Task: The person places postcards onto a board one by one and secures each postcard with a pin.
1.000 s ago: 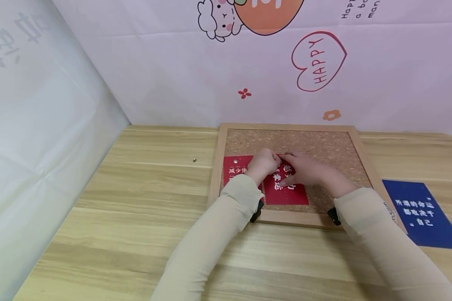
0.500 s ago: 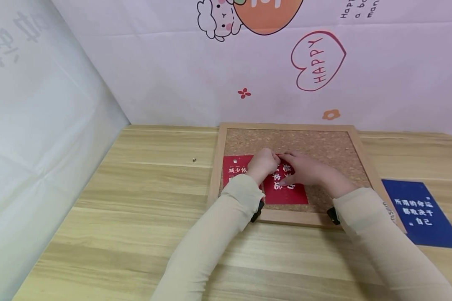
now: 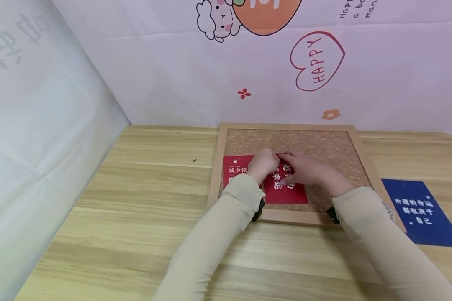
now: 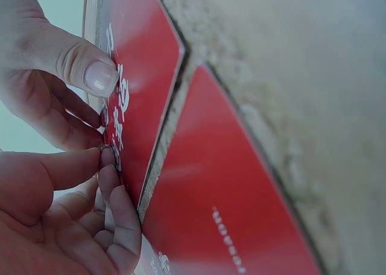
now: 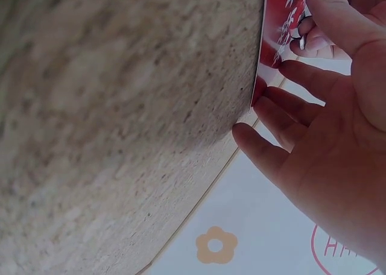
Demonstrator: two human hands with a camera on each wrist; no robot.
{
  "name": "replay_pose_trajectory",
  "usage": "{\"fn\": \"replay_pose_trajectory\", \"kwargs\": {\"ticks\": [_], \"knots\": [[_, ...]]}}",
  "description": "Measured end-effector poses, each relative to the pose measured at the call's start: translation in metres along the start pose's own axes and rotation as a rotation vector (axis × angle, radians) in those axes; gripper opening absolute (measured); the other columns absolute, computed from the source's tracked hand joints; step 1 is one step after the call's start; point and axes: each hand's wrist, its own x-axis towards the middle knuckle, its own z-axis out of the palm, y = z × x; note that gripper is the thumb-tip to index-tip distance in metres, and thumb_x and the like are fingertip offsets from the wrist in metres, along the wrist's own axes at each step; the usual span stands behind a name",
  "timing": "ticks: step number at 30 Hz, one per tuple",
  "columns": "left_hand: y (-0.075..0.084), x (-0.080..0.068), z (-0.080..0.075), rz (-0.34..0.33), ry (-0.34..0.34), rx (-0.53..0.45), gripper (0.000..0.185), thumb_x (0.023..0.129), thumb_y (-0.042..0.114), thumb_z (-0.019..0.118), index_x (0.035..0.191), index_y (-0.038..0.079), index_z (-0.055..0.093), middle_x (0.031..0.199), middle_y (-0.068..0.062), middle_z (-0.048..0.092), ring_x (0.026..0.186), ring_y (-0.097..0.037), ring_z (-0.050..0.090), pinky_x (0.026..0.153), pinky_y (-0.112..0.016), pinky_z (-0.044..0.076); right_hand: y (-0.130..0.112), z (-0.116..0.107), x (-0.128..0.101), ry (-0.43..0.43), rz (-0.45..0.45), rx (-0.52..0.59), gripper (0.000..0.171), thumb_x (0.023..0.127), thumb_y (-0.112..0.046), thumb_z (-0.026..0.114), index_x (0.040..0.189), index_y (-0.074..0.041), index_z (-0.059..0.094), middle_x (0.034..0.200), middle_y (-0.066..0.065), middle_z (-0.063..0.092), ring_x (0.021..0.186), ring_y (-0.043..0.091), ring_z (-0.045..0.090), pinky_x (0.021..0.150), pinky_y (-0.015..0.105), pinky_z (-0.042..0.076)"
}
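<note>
Two red cards with white lettering lie side by side on a cork board (image 3: 309,142) framed in wood. The left card (image 3: 229,177) has a round silver tack head (image 3: 235,161) near its top left corner. At the top left of the right-hand card (image 3: 286,196), my left hand (image 3: 263,163) pinches a small metallic tack (image 4: 105,147), mostly hidden by the fingers. My right hand (image 3: 306,169) lies spread over that card's right side. Its thumb rests on the lettering, and its fingertips (image 5: 265,103) touch the card's edge and the cork.
A loose tack (image 3: 194,159) lies on the wooden table (image 3: 143,200) left of the board. To the right is a blue card (image 3: 425,221) with white lettering, near the board's frame. Behind the table hangs a white printed cloth (image 3: 165,75).
</note>
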Motion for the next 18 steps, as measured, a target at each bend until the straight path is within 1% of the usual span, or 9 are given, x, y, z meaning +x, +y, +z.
{"fn": "replay_pose_trajectory", "kwargs": {"ticks": [2, 4, 6, 7, 8, 10, 14, 16, 18], "knots": [[0.0000, 0.0007, -0.0001, 0.001, 0.002, 0.005, 0.036, 0.100, 0.022, 0.045, 0.066, 0.012, 0.049, 0.082, -0.002, 0.054, 0.062, -0.013, 0.042, 0.059, -0.026, 0.034, -0.0003, 0.0001, 0.0003, -0.001, 0.002, -0.002, 0.083, 0.083, -0.034, 0.073, 0.145, 0.003, 0.032, 0.150, 0.031, 0.026, 0.136, 0.052, 0.026, 0.108, 0.063, 0.028], [0.0001, 0.0012, -0.0001, 0.002, 0.002, 0.012, 0.030, 0.100, 0.022, 0.044, 0.076, 0.010, 0.059, 0.094, -0.003, 0.061, 0.065, -0.014, 0.044, 0.060, -0.027, 0.035, -0.0004, 0.0000, 0.0004, -0.001, 0.002, -0.002, 0.083, 0.083, -0.034, 0.073, 0.145, 0.003, 0.032, 0.149, 0.031, 0.027, 0.136, 0.052, 0.027, 0.108, 0.063, 0.028], [0.0002, 0.0014, -0.0001, 0.001, 0.003, 0.017, 0.028, 0.100, 0.023, 0.044, 0.088, 0.010, 0.066, 0.103, -0.003, 0.064, 0.068, -0.014, 0.045, 0.061, -0.027, 0.036, -0.0004, 0.0001, 0.0005, -0.001, 0.003, -0.003, 0.083, 0.083, -0.033, 0.073, 0.145, 0.003, 0.032, 0.149, 0.031, 0.027, 0.135, 0.052, 0.027, 0.108, 0.063, 0.028], [0.0003, 0.0015, -0.0002, 0.000, 0.003, 0.018, 0.028, 0.100, 0.023, 0.044, 0.091, 0.010, 0.067, 0.104, -0.003, 0.064, 0.068, -0.014, 0.046, 0.061, -0.027, 0.036, -0.0004, 0.0000, 0.0005, 0.000, 0.002, -0.004, 0.083, 0.083, -0.033, 0.074, 0.145, 0.003, 0.033, 0.149, 0.031, 0.027, 0.135, 0.052, 0.027, 0.108, 0.063, 0.028], [0.0004, 0.0013, -0.0003, 0.000, 0.001, 0.016, 0.028, 0.100, 0.023, 0.045, 0.092, 0.009, 0.068, 0.103, -0.004, 0.064, 0.068, -0.014, 0.046, 0.061, -0.027, 0.036, -0.0004, 0.0000, 0.0005, 0.001, 0.002, -0.005, 0.083, 0.083, -0.033, 0.074, 0.145, 0.003, 0.033, 0.149, 0.031, 0.027, 0.135, 0.052, 0.027, 0.108, 0.063, 0.028], [0.0003, 0.0014, -0.0002, 0.001, -0.002, 0.007, 0.028, 0.100, 0.023, 0.045, 0.090, 0.009, 0.067, 0.095, -0.005, 0.062, 0.066, -0.014, 0.045, 0.060, -0.026, 0.036, -0.0002, 0.0000, 0.0005, 0.001, 0.003, -0.005, 0.083, 0.082, -0.033, 0.074, 0.145, 0.003, 0.033, 0.149, 0.031, 0.026, 0.136, 0.052, 0.026, 0.108, 0.063, 0.028], [0.0006, 0.0018, -0.0005, 0.000, -0.010, -0.002, 0.028, 0.100, 0.024, 0.046, 0.082, 0.008, 0.063, 0.078, -0.004, 0.051, 0.061, -0.014, 0.043, 0.058, -0.026, 0.035, -0.0001, 0.0004, 0.0010, 0.000, 0.006, -0.004, 0.083, 0.083, -0.033, 0.073, 0.145, 0.003, 0.032, 0.150, 0.031, 0.025, 0.136, 0.052, 0.025, 0.108, 0.063, 0.027], [0.0010, 0.0024, -0.0005, -0.006, -0.013, 0.002, 0.028, 0.100, 0.024, 0.046, 0.084, 0.008, 0.064, 0.076, -0.003, 0.049, 0.061, -0.014, 0.043, 0.057, -0.026, 0.035, -0.0001, 0.0003, 0.0011, -0.001, 0.005, -0.003, 0.083, 0.083, -0.033, 0.073, 0.145, 0.003, 0.032, 0.150, 0.031, 0.026, 0.136, 0.052, 0.025, 0.109, 0.063, 0.027], [0.0015, 0.0028, -0.0005, -0.012, -0.016, 0.008, 0.028, 0.100, 0.023, 0.046, 0.090, 0.008, 0.066, 0.080, -0.004, 0.053, 0.062, -0.015, 0.043, 0.057, -0.026, 0.035, 0.0000, 0.0003, 0.0011, -0.003, 0.003, -0.002, 0.083, 0.083, -0.033, 0.073, 0.146, 0.003, 0.032, 0.150, 0.031, 0.026, 0.136, 0.052, 0.024, 0.109, 0.063, 0.027]]}}
